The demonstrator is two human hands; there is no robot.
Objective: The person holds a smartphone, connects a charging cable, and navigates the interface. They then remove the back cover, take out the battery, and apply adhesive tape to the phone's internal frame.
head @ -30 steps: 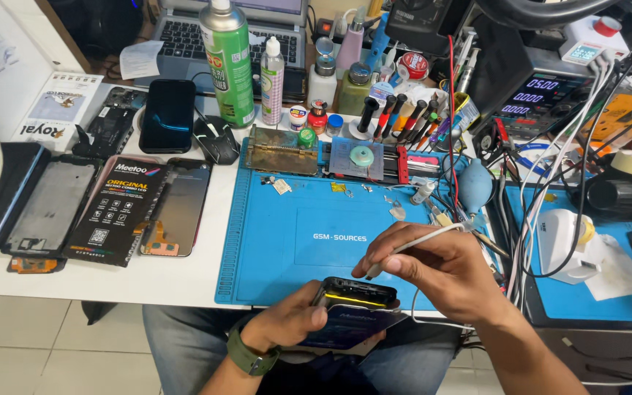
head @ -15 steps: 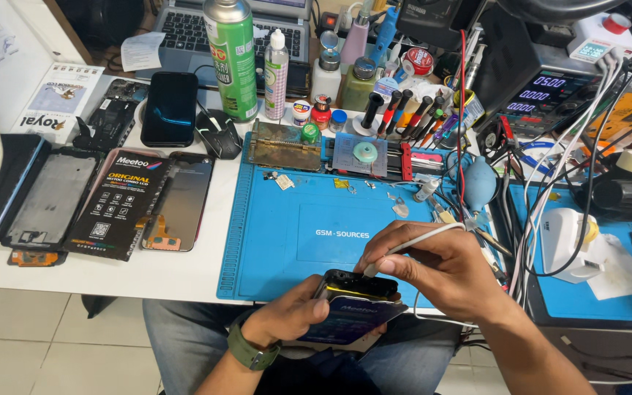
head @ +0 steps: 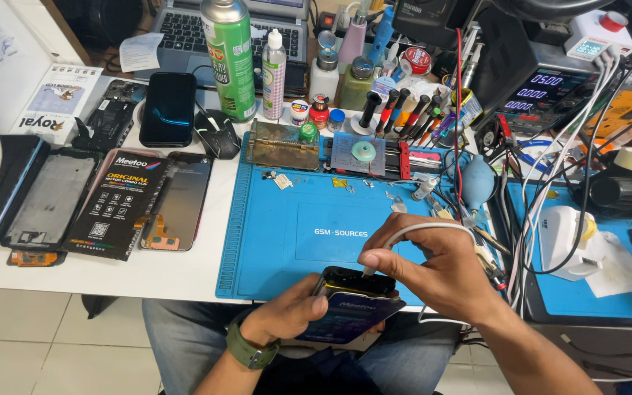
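The left hand (head: pixel 287 318) is gripping a dark phone (head: pixel 352 307) by its side, holding it over the lap at the near edge of the bench (head: pixel 177 271). The right hand (head: pixel 433 267) is pinching a white cable (head: pixel 422 228) closed between its fingers, its end touching the phone's top edge, just in front of the blue mat (head: pixel 287 227).

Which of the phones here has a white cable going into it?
The phone held in the left hand, where the right hand plugs the white cable; the others lie on the table.
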